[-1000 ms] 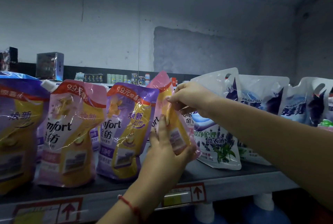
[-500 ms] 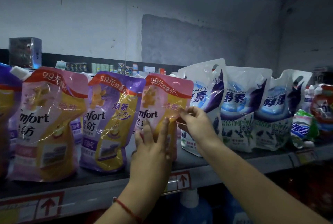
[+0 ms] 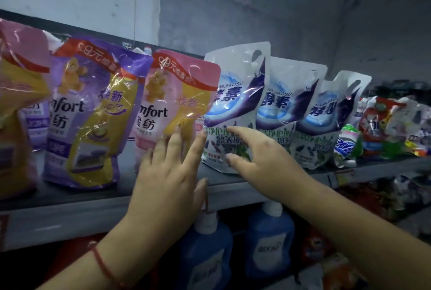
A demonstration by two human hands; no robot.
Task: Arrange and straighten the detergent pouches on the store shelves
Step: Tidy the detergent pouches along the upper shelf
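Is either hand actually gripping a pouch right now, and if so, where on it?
Neither grips. The left hand lies flat, fingers straight, against the pink pouch's lower front. The right hand is open in front of the first white pouch; contact cannot be told.

Grey shelf carries a standing row: purple pouch, pink pouch just beside it, then three white pouches, with crumpled packets at the far right.

Pink pouch base behind left hand
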